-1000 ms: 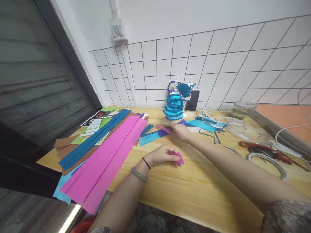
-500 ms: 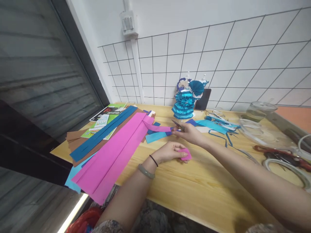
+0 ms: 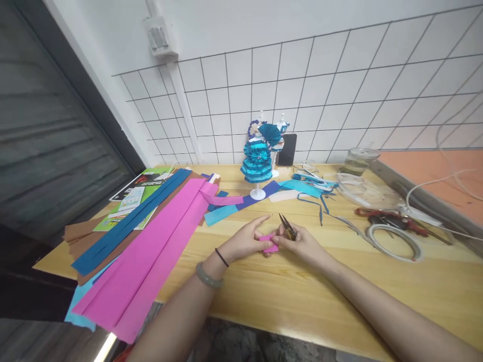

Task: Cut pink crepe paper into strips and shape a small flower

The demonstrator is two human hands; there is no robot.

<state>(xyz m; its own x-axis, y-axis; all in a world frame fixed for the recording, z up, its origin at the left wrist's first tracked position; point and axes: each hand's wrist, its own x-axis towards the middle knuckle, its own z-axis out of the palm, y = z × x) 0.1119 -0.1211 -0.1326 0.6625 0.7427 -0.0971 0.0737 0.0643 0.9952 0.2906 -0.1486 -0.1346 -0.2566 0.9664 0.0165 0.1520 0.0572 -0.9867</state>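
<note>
My left hand (image 3: 247,239) pinches a small folded pink paper piece (image 3: 269,243) just above the wooden table (image 3: 294,296), index finger stretched out. Against that pink piece from the right, my right hand (image 3: 304,243) grips small dark scissors (image 3: 287,226), blades pointing up and left. The two hands meet at the table's middle. A long pink crepe sheet (image 3: 158,251) lies to the left, a loose pink strip (image 3: 224,199) curling off its far end.
Dark blue strips (image 3: 128,221), brown paper and a green booklet (image 3: 132,198) lie left. A blue paper-fan dress figure (image 3: 258,163) stands at the back by a phone (image 3: 287,149). Right: a glass jar (image 3: 356,161), tape rolls (image 3: 392,241), red-handled tool (image 3: 392,217), cables, an orange surface.
My right hand picked up the scissors near the blue scraps and drew back toward me, meeting the left hand at the pink piece. The left hand lifted slightly. The camera shifted.
</note>
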